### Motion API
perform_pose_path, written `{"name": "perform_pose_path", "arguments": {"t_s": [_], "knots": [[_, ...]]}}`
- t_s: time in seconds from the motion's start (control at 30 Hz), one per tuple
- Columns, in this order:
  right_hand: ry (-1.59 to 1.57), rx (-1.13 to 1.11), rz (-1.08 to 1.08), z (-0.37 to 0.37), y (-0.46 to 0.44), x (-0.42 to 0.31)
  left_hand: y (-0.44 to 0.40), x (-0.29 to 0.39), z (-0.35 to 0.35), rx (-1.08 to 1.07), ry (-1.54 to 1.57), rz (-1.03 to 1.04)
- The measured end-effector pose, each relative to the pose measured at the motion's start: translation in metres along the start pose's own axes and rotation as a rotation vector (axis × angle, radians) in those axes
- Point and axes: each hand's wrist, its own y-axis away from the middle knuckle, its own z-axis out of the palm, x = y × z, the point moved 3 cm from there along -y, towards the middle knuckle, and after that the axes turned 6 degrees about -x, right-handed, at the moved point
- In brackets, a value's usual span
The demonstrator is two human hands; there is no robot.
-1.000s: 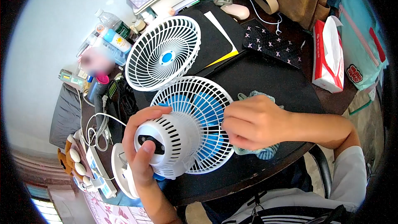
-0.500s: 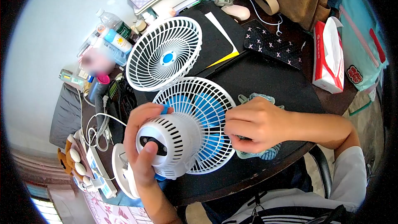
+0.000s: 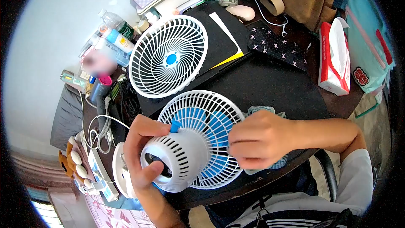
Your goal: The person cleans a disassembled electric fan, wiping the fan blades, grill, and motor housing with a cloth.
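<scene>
My left hand (image 3: 136, 154) grips the white motor housing of an electric fan (image 3: 192, 147), thumb on its dark back plate and fingers by a blue knob (image 3: 175, 126). Blue blades show through the fan's rear grille (image 3: 219, 101). At the grille's right edge, my right hand (image 3: 263, 139) is closed on a grey-blue cloth (image 3: 276, 164), which shows above and below the fist. Its fingertips are partly hidden. The detached white front grille (image 3: 145, 74), with a blue centre, lies beyond the fan on the table.
A tissue pack (image 3: 333, 59) and patterned black pouch (image 3: 278, 46) lie at the right. A brown bag (image 3: 295, 0) and white mouse (image 3: 239, 12) are at the back. Bottles (image 3: 116, 38) stand back left. A power strip (image 3: 101, 177) and white round base (image 3: 122, 173) are left.
The fan has shifted slightly toward me and to the right, with its housing turned a little. My right hand has moved slightly down with the cloth. The front grille has shifted slightly.
</scene>
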Motion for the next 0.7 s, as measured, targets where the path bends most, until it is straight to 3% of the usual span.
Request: {"name": "perform_pose_path", "arguments": {"t_s": [0.27,0.57,0.7], "knots": [[0.007,0.167,0.11,0.005,-0.003,0.005,-0.003,0.006,0.005,0.001,-0.025,-0.104],[0.208,0.051,0.015,-0.003,-0.008,0.001,-0.002,0.003,0.003,-0.009,-0.031,-0.094],[0.14,-0.056,0.059,-0.008,-0.011,-0.003,-0.002,0.003,0.004,0.0,-0.019,-0.097]]}}
